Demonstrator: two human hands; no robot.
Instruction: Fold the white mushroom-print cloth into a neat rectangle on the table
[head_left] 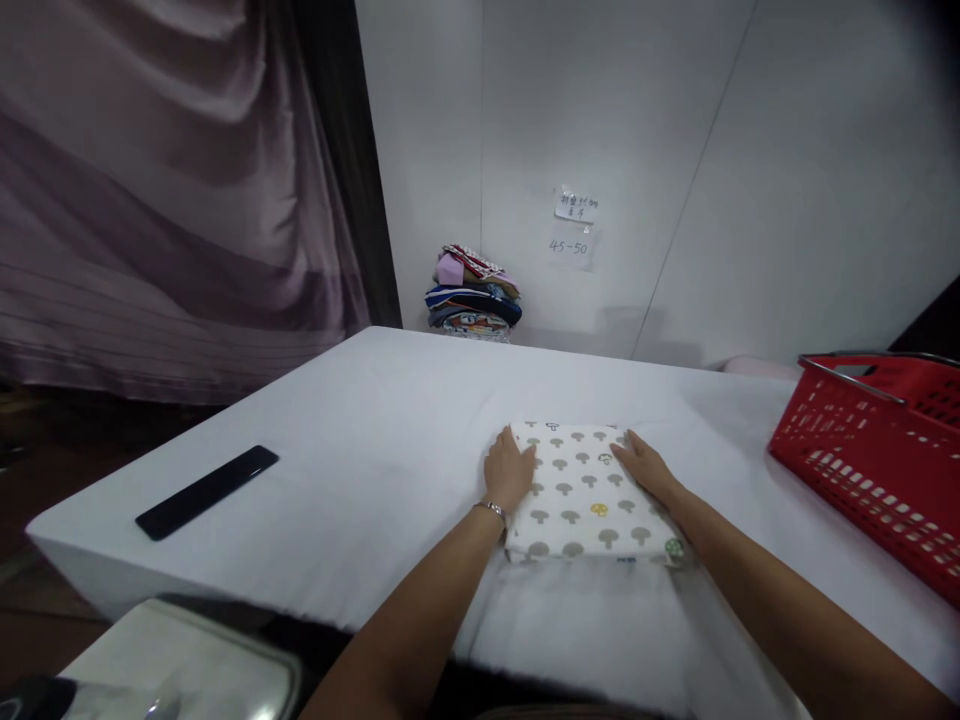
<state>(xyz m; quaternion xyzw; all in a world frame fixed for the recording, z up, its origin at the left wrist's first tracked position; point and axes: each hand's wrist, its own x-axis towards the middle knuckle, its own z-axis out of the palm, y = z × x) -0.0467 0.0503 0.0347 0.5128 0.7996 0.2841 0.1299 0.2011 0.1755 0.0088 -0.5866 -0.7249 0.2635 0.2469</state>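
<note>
A folded white cloth (581, 500) with a mushroom print, mostly grey with a few coloured ones, lies near the front edge of the white-covered table (360, 450). Its left edge is held by my left hand (511, 468), with the thumb on top and the other fingers at the side, partly hidden. On the opposite side, my right hand (645, 466) grips the far right corner in the same way, thumb over the cloth. A bracelet is on my left wrist. The fingers' undersides are out of sight.
A red plastic basket (862, 450) with a metal handle stands at the right. A dark flat phone-like slab (208, 492) lies on the left. Behind the table rises a stack of folded fabrics (474, 295). A pale stool-like surface (187, 660) is at lower left.
</note>
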